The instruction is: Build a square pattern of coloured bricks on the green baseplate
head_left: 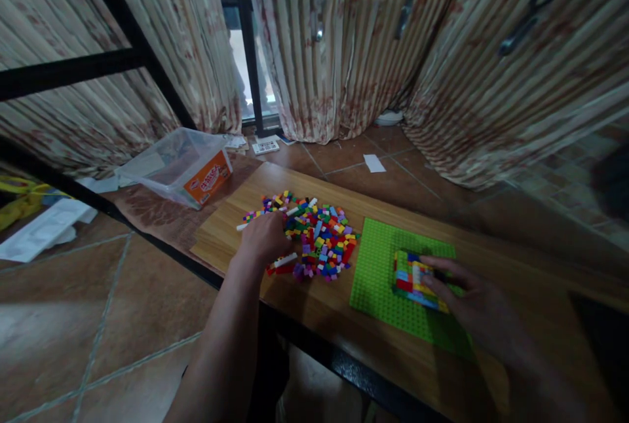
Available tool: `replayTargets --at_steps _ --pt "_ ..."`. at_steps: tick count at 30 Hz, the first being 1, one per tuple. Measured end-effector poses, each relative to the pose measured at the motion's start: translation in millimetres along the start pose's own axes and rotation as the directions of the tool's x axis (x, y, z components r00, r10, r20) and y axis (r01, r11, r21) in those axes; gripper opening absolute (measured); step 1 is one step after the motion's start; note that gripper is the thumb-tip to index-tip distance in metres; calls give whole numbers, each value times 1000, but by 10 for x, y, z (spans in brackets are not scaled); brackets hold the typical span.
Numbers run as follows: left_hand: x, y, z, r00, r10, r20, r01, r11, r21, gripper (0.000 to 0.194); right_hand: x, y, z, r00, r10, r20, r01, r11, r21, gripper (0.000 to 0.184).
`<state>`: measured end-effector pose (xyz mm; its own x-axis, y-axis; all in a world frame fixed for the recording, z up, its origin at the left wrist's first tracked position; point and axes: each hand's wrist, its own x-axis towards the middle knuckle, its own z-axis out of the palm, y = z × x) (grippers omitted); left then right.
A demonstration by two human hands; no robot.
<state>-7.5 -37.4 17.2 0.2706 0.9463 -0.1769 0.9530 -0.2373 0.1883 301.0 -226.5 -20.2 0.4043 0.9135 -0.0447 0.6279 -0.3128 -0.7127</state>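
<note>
My left hand (265,238) reaches into the left part of a loose pile of small colourful toy bricks (324,233). It is closed, its fingers curled down and mostly hidden by the back of the hand, so what they hold does not show. On the right, a bright green studded baseplate (376,272) carries a low block built of multicoloured toy bricks (407,277). My right hand (464,292) grips this block from its right side, thumb and forefinger on its top. Part of the block is covered by those fingers.
A wooden bench top (304,295) bears the pile and baseplate. Beyond its left end stands a clear plastic bin (167,161) with an orange label. A dark metal frame (162,92) crosses the left side. Striped curtains (339,63) hang behind; a white paper (374,163) lies on the tiled floor.
</note>
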Motion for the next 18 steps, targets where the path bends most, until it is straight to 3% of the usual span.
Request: replayTargets --at_steps 6,9,14,18 --pt "10 5 -39 999 27 36 -27 1000 9 19 3 -23 -50 990 70 -122 -60 995 83 39" --pt "23 -14 -59 997 57 51 -53 996 -73 21 1 -64 -88 970 153 -190 -129 983 132 39" --pt "64 -76 -52 994 105 -8 -103 959 -264 22 2 -82 -102 938 202 -283 -156 972 176 37" --pt "94 -79 -33 989 133 -70 -149 929 -340 18 11 -66 -84 936 210 -281 -176 974 141 37"
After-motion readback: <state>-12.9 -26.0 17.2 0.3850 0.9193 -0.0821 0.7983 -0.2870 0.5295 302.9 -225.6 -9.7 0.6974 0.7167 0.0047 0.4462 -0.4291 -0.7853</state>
